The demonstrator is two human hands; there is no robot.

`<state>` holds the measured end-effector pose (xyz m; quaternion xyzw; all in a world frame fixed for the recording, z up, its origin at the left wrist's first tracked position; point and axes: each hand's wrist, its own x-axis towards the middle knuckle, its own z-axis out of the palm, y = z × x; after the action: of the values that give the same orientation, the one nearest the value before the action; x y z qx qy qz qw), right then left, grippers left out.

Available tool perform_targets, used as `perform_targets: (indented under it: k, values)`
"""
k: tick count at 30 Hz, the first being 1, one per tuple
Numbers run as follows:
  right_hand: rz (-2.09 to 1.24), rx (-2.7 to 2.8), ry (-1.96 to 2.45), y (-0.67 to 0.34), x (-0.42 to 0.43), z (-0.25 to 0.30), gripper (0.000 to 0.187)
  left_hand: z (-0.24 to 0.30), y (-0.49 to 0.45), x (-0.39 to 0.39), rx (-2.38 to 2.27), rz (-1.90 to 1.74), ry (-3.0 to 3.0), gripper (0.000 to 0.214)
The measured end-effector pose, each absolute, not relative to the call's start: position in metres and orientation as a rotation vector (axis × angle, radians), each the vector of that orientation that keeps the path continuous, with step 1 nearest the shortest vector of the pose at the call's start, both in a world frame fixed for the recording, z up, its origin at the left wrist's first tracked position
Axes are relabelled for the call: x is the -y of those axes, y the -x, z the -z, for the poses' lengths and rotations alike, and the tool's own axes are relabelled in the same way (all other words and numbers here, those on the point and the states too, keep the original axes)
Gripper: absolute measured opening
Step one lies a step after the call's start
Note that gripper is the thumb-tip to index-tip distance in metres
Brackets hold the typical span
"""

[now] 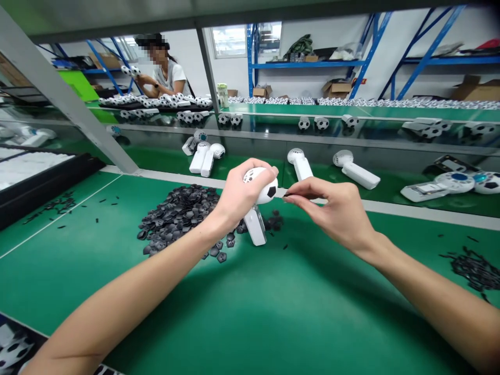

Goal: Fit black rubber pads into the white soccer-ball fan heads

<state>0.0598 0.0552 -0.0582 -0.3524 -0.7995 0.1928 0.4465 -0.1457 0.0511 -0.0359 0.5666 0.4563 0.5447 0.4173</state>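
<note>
My left hand (244,190) is closed around the round, soccer-ball-patterned head of a white handheld fan (255,227), whose handle hangs down over the green work surface (281,302). Just to the right, my right hand (332,208) pinches a small dark piece (288,195) between thumb and fingertips; its exact shape is hard to make out. A small gap separates that piece from the ball head. Behind my left forearm lies a heap of black pentagon-shaped pieces (175,219), some scattered under the fan.
Thin black strips (474,268) lie in a pile at the right. White fan parts (357,169) rest on the green conveyor (250,151) beyond the pale rail. A slanted post (78,88) and black tray (47,179) stand left. Across the line, a person (166,73) holds ball-patterned parts.
</note>
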Motion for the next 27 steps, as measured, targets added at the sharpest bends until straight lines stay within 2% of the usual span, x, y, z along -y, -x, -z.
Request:
perform_targets:
  k: [4,8,12,17,27]
  values:
    - [-0.952,1.705,0.869,-0.053,-0.048,0.046,0.023,0.029,0.148,-0.049,-1.144,-1.194,-1.501,0.027]
    - [-1.072,1.572,0.805,-0.05,-0.044,0.037,0.032,0.026,0.15,-0.047,-1.088,-1.06,-1.536,0.03]
    - [-1.094,1.538,0.775,-0.05,-0.038,0.029,0.035,0.03,0.146,-0.041,-1.028,-1.289,-1.617,0.035]
    - [-1.355,1.486,0.742,-0.045,-0.025,0.022,0.036,0.041,0.148,-0.03,-0.985,-1.578,-1.871,0.035]
    - [-1.593,1.338,0.747,-0.04,-0.023,0.029,0.041,0.056,0.154,-0.039,-0.719,-1.826,-2.212,0.034]
